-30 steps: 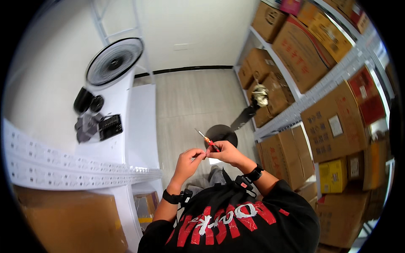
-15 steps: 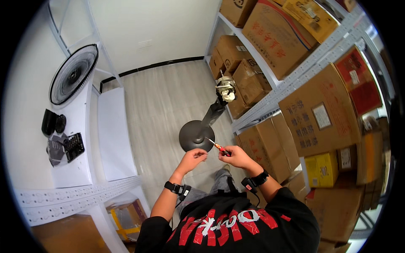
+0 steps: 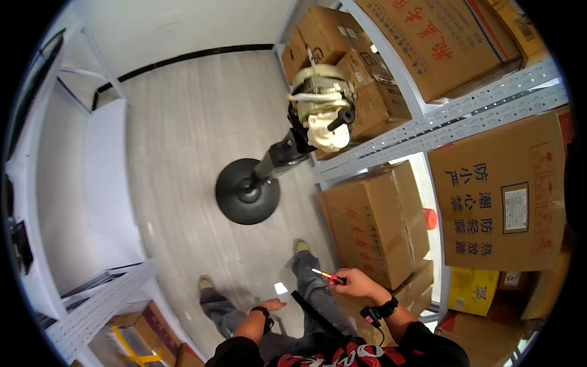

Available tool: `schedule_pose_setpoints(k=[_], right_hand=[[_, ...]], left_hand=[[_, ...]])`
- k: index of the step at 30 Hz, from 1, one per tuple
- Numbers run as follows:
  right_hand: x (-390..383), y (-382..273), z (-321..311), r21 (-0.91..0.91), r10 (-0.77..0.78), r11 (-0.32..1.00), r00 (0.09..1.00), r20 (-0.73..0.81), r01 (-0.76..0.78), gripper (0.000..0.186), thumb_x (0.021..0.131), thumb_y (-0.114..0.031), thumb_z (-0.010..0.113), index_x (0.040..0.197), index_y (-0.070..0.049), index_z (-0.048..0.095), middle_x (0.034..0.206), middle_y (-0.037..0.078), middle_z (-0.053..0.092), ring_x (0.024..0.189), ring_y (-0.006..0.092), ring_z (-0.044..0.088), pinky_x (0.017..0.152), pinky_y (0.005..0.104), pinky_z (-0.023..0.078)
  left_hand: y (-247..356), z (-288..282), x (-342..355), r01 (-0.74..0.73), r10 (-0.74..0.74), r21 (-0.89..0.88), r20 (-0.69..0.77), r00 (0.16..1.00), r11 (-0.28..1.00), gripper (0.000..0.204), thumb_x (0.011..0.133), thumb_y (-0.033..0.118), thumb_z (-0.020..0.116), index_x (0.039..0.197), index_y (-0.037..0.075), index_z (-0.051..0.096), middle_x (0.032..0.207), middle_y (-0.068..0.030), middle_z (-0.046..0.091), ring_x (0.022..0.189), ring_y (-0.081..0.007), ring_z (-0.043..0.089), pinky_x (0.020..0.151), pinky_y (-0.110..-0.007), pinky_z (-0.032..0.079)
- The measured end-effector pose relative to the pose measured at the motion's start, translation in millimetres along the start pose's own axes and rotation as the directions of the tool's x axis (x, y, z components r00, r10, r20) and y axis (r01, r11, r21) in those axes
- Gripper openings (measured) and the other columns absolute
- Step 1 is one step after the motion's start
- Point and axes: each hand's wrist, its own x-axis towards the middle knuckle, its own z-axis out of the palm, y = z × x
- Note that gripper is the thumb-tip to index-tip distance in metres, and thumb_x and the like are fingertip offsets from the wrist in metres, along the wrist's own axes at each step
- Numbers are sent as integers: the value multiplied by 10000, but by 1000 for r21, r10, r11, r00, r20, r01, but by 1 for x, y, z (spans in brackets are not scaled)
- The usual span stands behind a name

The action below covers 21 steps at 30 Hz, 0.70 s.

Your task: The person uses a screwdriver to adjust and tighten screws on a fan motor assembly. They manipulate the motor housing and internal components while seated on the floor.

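Note:
My right hand (image 3: 356, 283) is closed on a small screwdriver (image 3: 328, 275) with a red and black handle, its tip pointing up and left. My left hand (image 3: 271, 304) is low at center, beside my leg, its fingers loosely apart with nothing visible held. Ahead of both hands stands a fan stand (image 3: 275, 159) with a round black base (image 3: 232, 199) on the floor. Its cream motor housing (image 3: 328, 131) sits atop the black pole, with a black knob and no blades or guard on it.
Metal shelves (image 3: 361, 156) on the right hold cardboard cartons (image 3: 379, 226) and a yellow box (image 3: 471, 292). At the left are white shelves (image 3: 107, 177), a dark round grille (image 3: 33, 92) at the edge and more boxes (image 3: 140, 330). A pale wall (image 3: 183, 24) closes off the far end.
The view has shifted forward, so the fan stand looms larger. My hands have moved apart and lower, the left dropping toward my leg, the screwdriver staying in the right.

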Motion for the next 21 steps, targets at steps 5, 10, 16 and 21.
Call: schedule_pose_setpoints(k=[5, 10, 16, 21], right_hand=[[4, 14, -6, -73, 12, 997, 998, 56, -8, 192, 867, -134, 722, 1005, -5, 693, 867, 83, 687, 798, 154, 628, 751, 305, 504], [14, 24, 6, -68, -2, 998, 998, 63, 7, 189, 874, -132, 730, 1004, -1, 688, 874, 82, 677, 812, 144, 623, 751, 297, 496], [16, 27, 13, -46, -3, 999, 999, 50, 5, 197, 873, -140, 746, 1007, -6, 690, 894, 72, 675, 819, 147, 620, 755, 295, 495], [27, 14, 5, -54, 35, 998, 997, 75, -31, 130, 878, -103, 735, 969, -19, 698, 932, 61, 659, 860, 147, 605, 774, 289, 474]], left_hand=[[40, 38, -4, -13, 11, 5, 183, 983, 1000, 898, 930, 737, 391, 1467, 22, 476, 1510, -194, 464, 1399, -372, 421, 1152, -448, 311], [-8, 88, 27, 251, -89, -257, 510, 856, 933, 1054, 815, 758, 608, 1561, 69, 322, 1320, -201, 634, 1304, -350, 528, 1118, -442, 367], [-23, 103, 32, 322, 57, -520, 587, 807, 791, 1113, 816, 763, 608, 1556, 4, 267, 1565, -169, 382, 1394, -326, 416, 1160, -443, 313], [-17, 131, 61, 170, 26, -355, 485, 874, 919, 882, 913, 706, 525, 1592, 208, 263, 1573, -192, 363, 1455, -321, 337, 1187, -468, 255]])
